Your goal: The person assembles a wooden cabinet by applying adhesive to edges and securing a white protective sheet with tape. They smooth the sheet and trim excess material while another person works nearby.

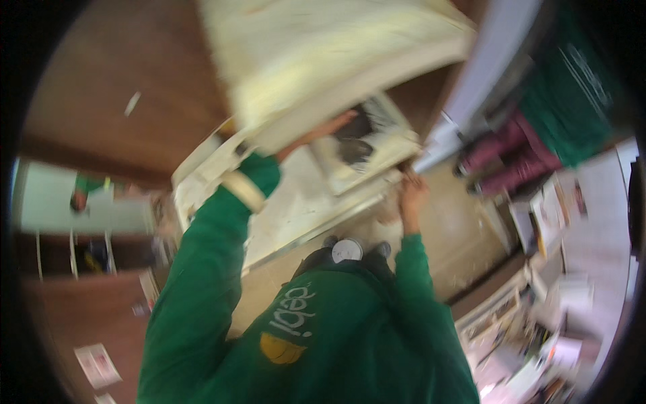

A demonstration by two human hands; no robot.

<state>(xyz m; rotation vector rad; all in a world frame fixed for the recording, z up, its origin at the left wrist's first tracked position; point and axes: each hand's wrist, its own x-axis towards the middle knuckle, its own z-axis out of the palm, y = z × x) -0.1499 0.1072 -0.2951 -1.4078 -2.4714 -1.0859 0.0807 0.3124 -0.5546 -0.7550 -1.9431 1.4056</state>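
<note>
Far-left edge: partitioned shelving (74, 256), with a person in green (82, 192) beyond it.
Near left: a printed paper sheet (97, 365) on a brown surface.
Left sleeve: green, with a cream band (242, 190) across it; forearm reaches far, over the counter.
Counter (289, 205): pale, marked top, running from left toward the middle.
Left hand (328, 126): at the far-left side of the square frame, fingers stretched out, looks released. Blur; can't tell if the fingertips touch anything.
Pale panel (336, 50): big, curved lower edge, at the far side, above the left hand.
White round thing (346, 250): near side of the counter, between two dark shoes (383, 249).
Square frame (371, 170): cream, on the counter's right part, between the hands; left hand on its far-left side, right hand by its near-right corner.
Dark shapes (352, 151): inside the frame, just beside the left fingertips.
Right hand (412, 195): fingers bent at that corner. Can't tell if it grips the edge or only rests there.
Right side: tan floor (464, 215); cluttered shelves (498, 313) near; co-worker in green top, maroon trousers (518, 155) farther off.
</note>
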